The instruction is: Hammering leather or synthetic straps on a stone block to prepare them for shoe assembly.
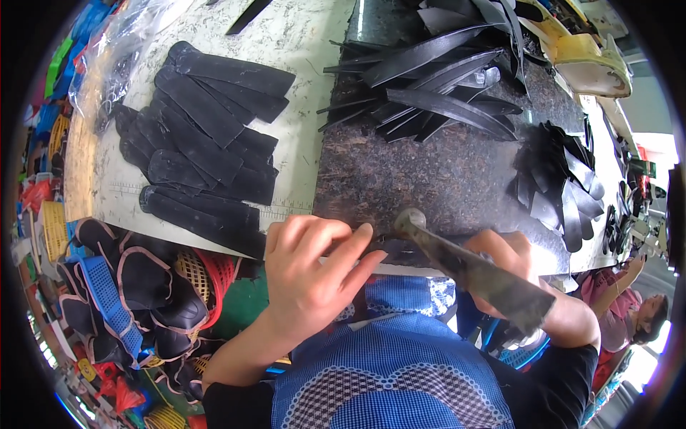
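Note:
My left hand (311,264) is at the front edge of the dark stone slab (386,179), fingers curled. Its thumb and forefinger close around the end of a black strip (407,252), partly hidden, that lies along this edge. My right hand (504,261) is closed on a metal hammer (475,272); the handle is mostly hidden behind the head. The hammer's small round end hangs over the strip, and its broad flared end points toward me at the right.
Black tapered pieces (207,136) lie overlapped on the white board at left. Glossy curved black strips (436,86) pile at the slab's far side, with another bunch (564,186) at right. Baskets with black shoe parts (146,279) stand lower left. Another person (629,307) is at far right.

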### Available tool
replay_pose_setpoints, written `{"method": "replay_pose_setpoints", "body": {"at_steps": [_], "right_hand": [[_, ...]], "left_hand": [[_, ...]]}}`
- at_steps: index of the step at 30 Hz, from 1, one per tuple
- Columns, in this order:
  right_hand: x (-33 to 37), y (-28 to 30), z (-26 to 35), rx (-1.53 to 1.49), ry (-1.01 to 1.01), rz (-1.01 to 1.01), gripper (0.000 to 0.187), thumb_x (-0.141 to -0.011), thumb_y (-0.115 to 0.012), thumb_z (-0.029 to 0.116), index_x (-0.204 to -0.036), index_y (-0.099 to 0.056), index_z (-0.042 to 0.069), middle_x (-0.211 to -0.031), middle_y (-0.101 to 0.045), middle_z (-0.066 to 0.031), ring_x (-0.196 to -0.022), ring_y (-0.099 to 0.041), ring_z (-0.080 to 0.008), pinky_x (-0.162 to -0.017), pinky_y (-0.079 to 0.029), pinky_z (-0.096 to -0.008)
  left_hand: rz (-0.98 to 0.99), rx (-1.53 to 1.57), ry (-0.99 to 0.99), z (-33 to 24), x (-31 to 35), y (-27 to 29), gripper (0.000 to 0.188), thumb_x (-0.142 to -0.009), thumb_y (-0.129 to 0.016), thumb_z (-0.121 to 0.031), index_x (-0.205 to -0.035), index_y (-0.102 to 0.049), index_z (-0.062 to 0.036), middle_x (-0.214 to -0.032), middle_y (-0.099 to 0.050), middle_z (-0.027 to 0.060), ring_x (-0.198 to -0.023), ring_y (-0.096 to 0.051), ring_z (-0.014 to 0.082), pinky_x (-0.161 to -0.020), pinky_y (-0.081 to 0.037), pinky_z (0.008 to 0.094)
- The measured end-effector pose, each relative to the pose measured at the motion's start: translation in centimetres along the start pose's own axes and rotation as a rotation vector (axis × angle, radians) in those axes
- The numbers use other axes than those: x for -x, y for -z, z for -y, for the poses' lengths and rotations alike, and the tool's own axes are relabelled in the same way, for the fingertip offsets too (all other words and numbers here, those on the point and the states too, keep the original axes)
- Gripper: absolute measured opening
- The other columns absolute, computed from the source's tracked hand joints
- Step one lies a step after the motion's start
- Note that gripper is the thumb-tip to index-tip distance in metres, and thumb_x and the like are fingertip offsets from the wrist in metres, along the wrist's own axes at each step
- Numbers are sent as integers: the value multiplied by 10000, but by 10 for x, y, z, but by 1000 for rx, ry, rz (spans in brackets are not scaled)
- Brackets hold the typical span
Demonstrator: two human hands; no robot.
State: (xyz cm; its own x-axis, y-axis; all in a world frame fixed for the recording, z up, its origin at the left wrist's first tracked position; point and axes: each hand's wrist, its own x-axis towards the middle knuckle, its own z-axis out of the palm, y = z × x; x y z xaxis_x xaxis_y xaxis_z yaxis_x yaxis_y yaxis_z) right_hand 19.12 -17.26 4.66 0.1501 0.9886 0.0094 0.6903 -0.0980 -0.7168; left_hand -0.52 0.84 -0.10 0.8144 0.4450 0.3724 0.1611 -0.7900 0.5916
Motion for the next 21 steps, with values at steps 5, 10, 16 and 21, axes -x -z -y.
{"method": "replay_pose_setpoints", "body": {"at_steps": [5, 10, 16, 21], "right_hand": [[4, 4, 2, -23, 5, 29, 190, -877, -728, 123, -944, -586, 17, -619, -589, -108, -510, -652, -273, -471, -496, -386], [4, 14, 13, 51, -136, 28, 196, -860, -730, 89, -947, -565, 26, -591, -574, -104, -507, -655, -301, -471, -496, -394], [16, 5, 1, -29, -115, 8, 204, -837, -732, 61, -945, -564, 23, -614, -584, -100, -510, -652, -304, -472, -487, -387], [1, 13, 0, -43, -103, -6, 192, -860, -718, 87, -950, -563, 21, -630, -594, -92, -516, -659, -295, -468, -491, -381]], "left_hand": [[29, 83, -98, 5, -7, -5, 273, -652, -888, -28, -892, -767, -72, -844, -645, -5, -807, -587, 219, -708, -458, 345], [129, 150, -220, 13, -35, -15, 242, -649, -883, -50, -857, -760, -65, -810, -642, 7, -799, -592, 215, -713, -465, 344], [89, 47, -362, 18, -33, -10, 343, -617, -909, -107, -930, -781, -52, -814, -621, -13, -809, -574, 206, -729, -438, 332], [50, 190, -118, 5, -15, -20, 215, -702, -865, -59, -890, -765, -83, -840, -631, -28, -819, -593, 195, -733, -430, 342]]}}
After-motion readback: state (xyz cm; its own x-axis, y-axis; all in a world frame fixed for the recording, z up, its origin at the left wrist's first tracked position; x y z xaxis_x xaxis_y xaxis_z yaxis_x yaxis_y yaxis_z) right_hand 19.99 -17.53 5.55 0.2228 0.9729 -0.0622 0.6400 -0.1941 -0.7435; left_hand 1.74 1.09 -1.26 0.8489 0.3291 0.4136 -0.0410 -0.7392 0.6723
